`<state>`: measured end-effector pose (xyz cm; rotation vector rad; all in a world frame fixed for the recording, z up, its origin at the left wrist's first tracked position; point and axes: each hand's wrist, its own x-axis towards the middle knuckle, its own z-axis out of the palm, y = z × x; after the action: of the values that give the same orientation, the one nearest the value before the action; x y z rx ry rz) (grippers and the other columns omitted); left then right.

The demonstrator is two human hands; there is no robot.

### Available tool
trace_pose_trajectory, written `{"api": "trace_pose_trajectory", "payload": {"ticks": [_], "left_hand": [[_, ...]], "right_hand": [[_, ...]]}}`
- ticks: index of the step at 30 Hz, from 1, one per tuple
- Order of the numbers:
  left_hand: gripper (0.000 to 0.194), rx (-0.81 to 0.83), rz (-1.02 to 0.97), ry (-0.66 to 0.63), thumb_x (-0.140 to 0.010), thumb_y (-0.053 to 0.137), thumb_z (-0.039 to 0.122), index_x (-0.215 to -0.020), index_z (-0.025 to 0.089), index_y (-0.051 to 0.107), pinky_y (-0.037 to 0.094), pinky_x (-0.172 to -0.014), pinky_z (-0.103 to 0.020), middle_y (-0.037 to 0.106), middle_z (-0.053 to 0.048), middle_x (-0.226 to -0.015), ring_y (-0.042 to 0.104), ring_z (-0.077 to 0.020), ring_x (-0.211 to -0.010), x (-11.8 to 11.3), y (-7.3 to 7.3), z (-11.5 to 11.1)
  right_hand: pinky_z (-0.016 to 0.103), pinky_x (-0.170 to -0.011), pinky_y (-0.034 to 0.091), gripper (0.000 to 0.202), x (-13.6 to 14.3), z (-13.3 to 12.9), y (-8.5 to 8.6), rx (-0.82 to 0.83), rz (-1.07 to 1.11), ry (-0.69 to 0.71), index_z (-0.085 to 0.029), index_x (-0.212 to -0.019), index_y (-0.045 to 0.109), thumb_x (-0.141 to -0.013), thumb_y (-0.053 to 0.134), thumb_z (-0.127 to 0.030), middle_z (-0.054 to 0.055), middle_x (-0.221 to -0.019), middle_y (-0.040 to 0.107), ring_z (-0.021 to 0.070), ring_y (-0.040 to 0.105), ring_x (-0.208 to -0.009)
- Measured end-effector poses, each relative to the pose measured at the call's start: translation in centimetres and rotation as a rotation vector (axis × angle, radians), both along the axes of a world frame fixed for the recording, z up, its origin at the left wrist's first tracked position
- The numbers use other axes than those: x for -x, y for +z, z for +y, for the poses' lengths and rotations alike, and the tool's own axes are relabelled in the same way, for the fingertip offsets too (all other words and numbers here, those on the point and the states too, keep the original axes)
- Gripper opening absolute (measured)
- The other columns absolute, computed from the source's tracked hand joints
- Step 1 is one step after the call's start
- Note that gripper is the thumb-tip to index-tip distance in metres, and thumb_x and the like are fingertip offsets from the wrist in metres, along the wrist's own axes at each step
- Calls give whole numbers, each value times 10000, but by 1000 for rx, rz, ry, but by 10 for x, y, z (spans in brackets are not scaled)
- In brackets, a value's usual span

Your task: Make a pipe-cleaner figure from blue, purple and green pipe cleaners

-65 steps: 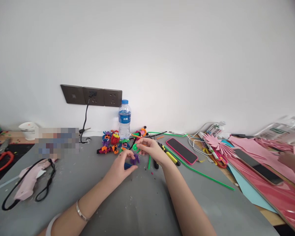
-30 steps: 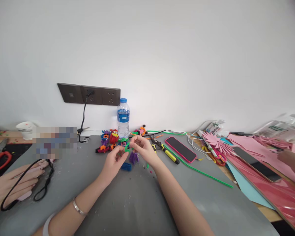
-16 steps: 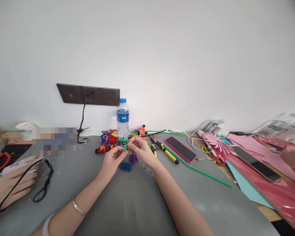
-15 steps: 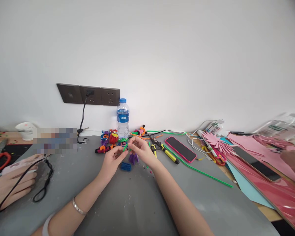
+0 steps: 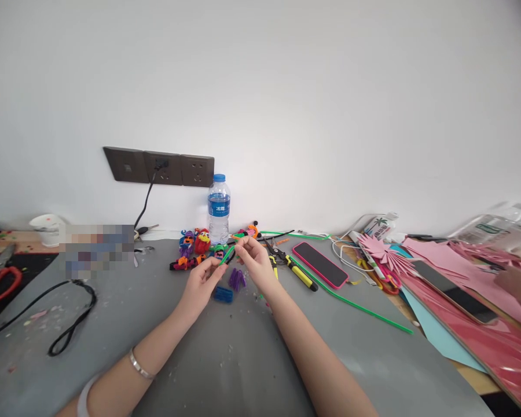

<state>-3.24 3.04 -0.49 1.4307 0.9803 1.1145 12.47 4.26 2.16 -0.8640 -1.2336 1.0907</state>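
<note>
Between my two hands is a short green pipe cleaner, with a dark strand beside it. The fingers of my left hand pinch its lower end, and my right hand pinches around its upper end. Just below my fingers lie a purple bundle and a blue bundle on the grey mat. Behind my left hand stand small colourful figures made of fuzzy stems. Yellow-and-black pliers rest to the right of my right hand.
A water bottle stands by the wall. Rightward are a pink-cased phone, a long green stem, pink paper and another phone. Leftward lie a black cable and orange scissors. Another person's hand is at far right.
The green piece between my hands shows straighter and slightly apart from the dark strand. Another person's hand at the left has left the view, and the black cable has shifted.
</note>
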Motion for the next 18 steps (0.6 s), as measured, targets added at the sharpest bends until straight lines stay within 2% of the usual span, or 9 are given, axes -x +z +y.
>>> {"api": "trace_pose_trajectory", "payload": {"ticks": [9,18], "left_hand": [[311,17,-21,14,-828,603,484,-722,196,549,342,-513,-213,500,28,-653,450,-114,-582,-2,6,-2],[333,14,-29,69,-774,649,499,-685,199,535,347,-506,-212,441,48,-574,428,-112,-539,-2,8,-2]], "right_hand": [[220,-571,382,347,-2,-2,4,17,-10,-52,-197,-770,509,-788,676,-502,-21,-708,454,111,422,-620],[223,-548,384,376,-3,0,0,78,12,-100,-200,-787,513,-756,683,-534,-8,-707,493,119,428,-617]]}}
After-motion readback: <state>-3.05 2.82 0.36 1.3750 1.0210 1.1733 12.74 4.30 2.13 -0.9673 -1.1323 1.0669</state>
